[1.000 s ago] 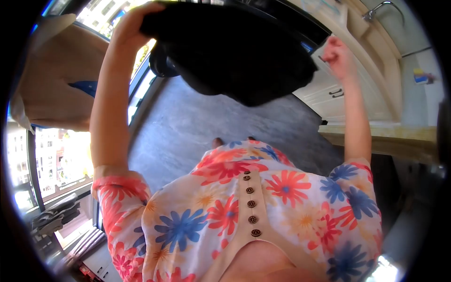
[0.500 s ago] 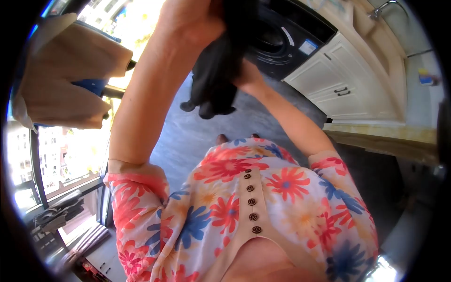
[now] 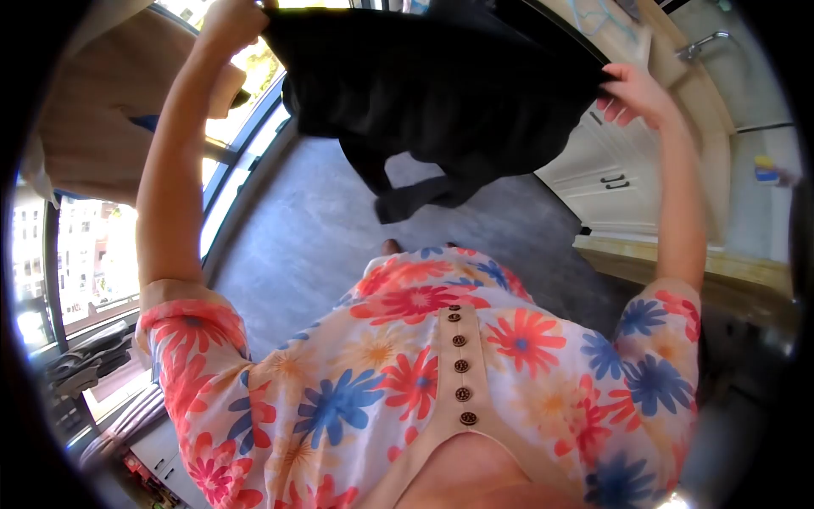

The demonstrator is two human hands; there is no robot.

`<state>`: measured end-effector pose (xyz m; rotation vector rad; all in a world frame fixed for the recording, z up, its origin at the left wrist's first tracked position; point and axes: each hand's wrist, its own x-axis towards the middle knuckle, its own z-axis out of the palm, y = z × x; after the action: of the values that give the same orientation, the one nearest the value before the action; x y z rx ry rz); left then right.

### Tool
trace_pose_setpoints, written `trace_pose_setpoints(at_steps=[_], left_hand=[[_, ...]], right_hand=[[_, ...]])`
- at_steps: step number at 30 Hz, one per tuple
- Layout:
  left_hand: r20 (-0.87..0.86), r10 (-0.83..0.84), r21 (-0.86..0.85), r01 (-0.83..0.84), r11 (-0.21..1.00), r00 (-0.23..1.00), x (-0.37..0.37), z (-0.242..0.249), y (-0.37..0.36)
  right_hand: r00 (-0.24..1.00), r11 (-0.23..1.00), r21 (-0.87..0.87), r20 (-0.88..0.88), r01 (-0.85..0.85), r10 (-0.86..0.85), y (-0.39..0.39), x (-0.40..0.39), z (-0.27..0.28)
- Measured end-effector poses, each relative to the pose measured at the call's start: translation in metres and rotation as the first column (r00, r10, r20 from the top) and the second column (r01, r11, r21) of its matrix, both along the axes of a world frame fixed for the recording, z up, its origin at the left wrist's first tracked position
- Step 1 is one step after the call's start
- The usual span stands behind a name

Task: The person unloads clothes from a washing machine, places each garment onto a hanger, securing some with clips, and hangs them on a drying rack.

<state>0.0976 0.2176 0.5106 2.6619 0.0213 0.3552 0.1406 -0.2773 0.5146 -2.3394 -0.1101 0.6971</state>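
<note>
Above the grey floor (image 3: 339, 229) I see the black garment (image 3: 441, 93) stretched wide: left hand (image 3: 229, 21) clamped on one corner, right hand (image 3: 636, 89) pinching the other, beside the white cabinet (image 3: 602, 182).

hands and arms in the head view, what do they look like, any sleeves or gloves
Both hands are bare: no gloves, and no rings or watch that can be made out. The left hand and right hand come off arms bare up to short sleeves. The sleeves belong to a pale top printed with red, blue and orange flowers, with a row of dark buttons down the front.
</note>
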Motion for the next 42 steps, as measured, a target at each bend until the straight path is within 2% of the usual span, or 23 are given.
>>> trace_pose_setpoints(at_steps=[3, 5, 6, 9, 11, 14, 16, 17, 19, 23, 24, 27, 29, 30, 31, 32, 33, 35, 36, 37, 39, 41, 42], left_hand=[[-0.190, -0.071, -0.154, 0.042, 0.987, 0.979, 0.000, 0.019, 0.004], [0.068, -0.154, -0.012, 0.155, 0.988, 0.986, -0.020, 0.041, -0.014], [0.106, -0.088, -0.062, 0.095, 0.994, 0.990, -0.034, 0.060, -0.015], [0.133, 0.046, -0.178, -0.022, 0.984, 0.990, -0.054, 0.083, -0.019], [0.076, 0.048, -0.201, -0.032, 0.979, 0.996, -0.053, 0.047, -0.033], [-0.052, 0.048, -0.233, -0.059, 0.971, 0.997, -0.041, -0.023, -0.056], [-0.124, 0.100, -0.198, -0.124, 0.972, 0.987, -0.039, -0.033, -0.050], [-0.118, 0.154, -0.143, -0.170, 0.975, 0.981, -0.033, -0.027, -0.041], [-0.082, 0.128, -0.355, -0.149, 0.923, 0.988, -0.019, -0.025, -0.040], [-0.377, 0.124, -0.298, -0.246, 0.922, 0.918, -0.003, 0.005, -0.053], [-0.349, 0.042, -0.410, -0.193, 0.892, 0.936, -0.008, 0.014, -0.055], [-0.221, -0.089, -0.756, -0.113, 0.645, 0.971, 0.002, 0.005, -0.062], [-0.058, -0.208, -0.955, 0.006, 0.296, 0.976, 0.028, -0.021, -0.061], [-0.050, -0.140, -0.988, -0.028, 0.153, 0.989, 0.021, -0.010, -0.087], [0.015, -0.203, -0.997, 0.029, 0.066, 0.979, 0.040, -0.022, -0.089], [0.077, -0.225, -0.997, 0.082, 0.014, 0.971, 0.028, -0.002, -0.122], [0.101, -0.297, -0.993, 0.113, 0.024, 0.950, 0.026, 0.000, -0.142], [0.058, -0.394, -0.692, 0.322, 0.646, 0.917, 0.004, 0.003, -0.192], [0.085, -0.521, -0.634, 0.450, 0.629, 0.849, 0.003, 0.003, -0.203], [0.137, -0.535, -0.465, 0.531, 0.708, 0.834, -0.005, 0.009, -0.208], [0.034, -0.570, -0.500, 0.508, 0.702, 0.821, -0.006, 0.016, -0.198], [0.006, -0.617, -0.601, 0.496, 0.626, 0.787, -0.010, 0.017, -0.175], [0.121, -0.614, -0.589, 0.555, 0.588, 0.780, -0.008, 0.000, -0.166]], right_hand=[[0.991, 0.996, -0.087, 0.134, -0.012, 0.024, 0.002, 0.007, 0.040], [0.952, 0.996, -0.085, 0.298, -0.041, 0.064, -0.002, 0.008, 0.076], [0.900, 1.000, 0.025, 0.434, 0.011, -0.021, 0.000, 0.003, 0.076], [0.605, 0.923, 0.380, 0.722, 0.059, -0.336, 0.011, -0.019, 0.079], [0.209, 0.980, -0.096, 0.976, 0.172, 0.059, -0.046, 0.054, -0.004], [0.708, 0.985, 0.037, 0.691, 0.167, -0.146, -0.024, 0.016, -0.015], [0.926, 0.975, 0.090, 0.306, 0.202, -0.220, -0.014, -0.005, -0.022], [0.955, 0.984, 0.113, 0.249, 0.136, -0.160, -0.021, 0.000, -0.011], [0.986, 0.996, 0.054, 0.150, 0.066, -0.073, -0.016, -0.001, 0.009], [0.986, 0.999, 0.021, 0.167, 0.024, -0.027, -0.018, 0.003, 0.014], [0.987, 1.000, 0.000, 0.160, 0.019, -0.019, -0.014, -0.004, 0.016], [0.992, 0.985, -0.132, 0.035, -0.112, 0.117, -0.008, -0.017, 0.019], [0.955, 0.914, -0.279, -0.118, -0.294, 0.271, 0.001, -0.026, 0.023], [0.915, 0.884, -0.250, -0.015, -0.395, 0.404, 0.004, -0.033, 0.018], [0.847, 0.839, -0.240, 0.099, -0.489, 0.522, 0.009, -0.038, 0.011], [0.895, 0.900, 0.039, 0.132, -0.434, 0.426, 0.026, -0.040, 0.011], [0.937, 0.882, 0.316, 0.141, -0.349, 0.320, 0.051, -0.044, 0.010], [0.909, 0.789, 0.480, 0.346, -0.383, 0.230, 0.101, -0.044, 0.000], [0.895, 0.741, 0.537, 0.399, -0.404, 0.199, 0.123, -0.044, -0.002], [0.881, 0.685, 0.591, 0.445, -0.426, 0.163, 0.138, -0.043, -0.005], [0.923, 0.762, 0.532, 0.308, -0.369, 0.232, 0.142, -0.037, -0.007], [0.930, 0.709, 0.602, 0.252, -0.367, 0.267, 0.143, -0.034, -0.013], [0.947, 0.742, 0.589, 0.225, -0.320, 0.229, 0.146, -0.040, -0.001]])
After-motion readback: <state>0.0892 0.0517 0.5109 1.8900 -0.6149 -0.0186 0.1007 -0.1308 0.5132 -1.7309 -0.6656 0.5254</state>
